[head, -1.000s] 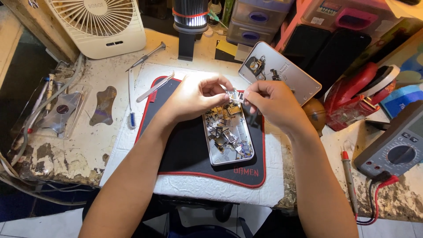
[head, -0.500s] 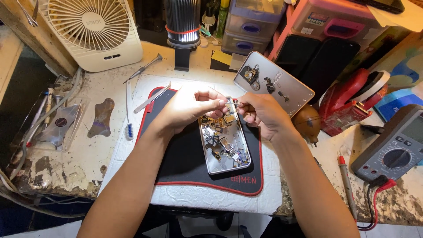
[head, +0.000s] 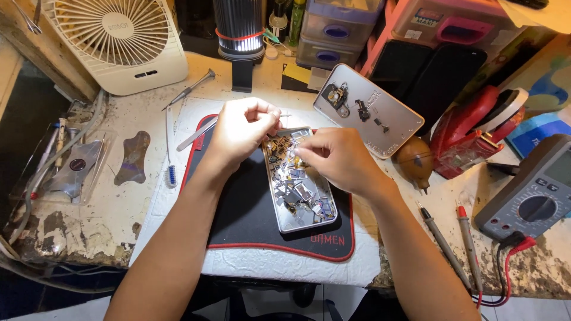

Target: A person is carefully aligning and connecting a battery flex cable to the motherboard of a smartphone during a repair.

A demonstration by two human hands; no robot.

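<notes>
An opened phone shell point(head: 301, 221) lies on a black mat with red edging point(head: 238, 208) and is filled with several small metal and electronic parts. My left hand point(head: 241, 132) hovers at the shell's top left corner, fingertips pinched on a thin metal piece that pokes out to the right. My right hand point(head: 338, 160) rests over the upper half of the shell, thumb and fingers pinched on a small part among the loose pieces. What exactly it pinches is too small to make out.
The mat sits on a white cloth point(head: 178, 196). Tweezers point(head: 196, 134) and a small brush point(head: 171, 172) lie to the left. A metal plate with parts point(head: 380, 119), a brown blower bulb point(head: 414, 159), two probes point(head: 443, 244) and a multimeter point(head: 535, 196) are on the right. A fan point(head: 122, 41) stands at the back.
Both hands stay at the top end of the shell. My hands have drawn slightly apart, the right one dropping lower over the loose parts.
</notes>
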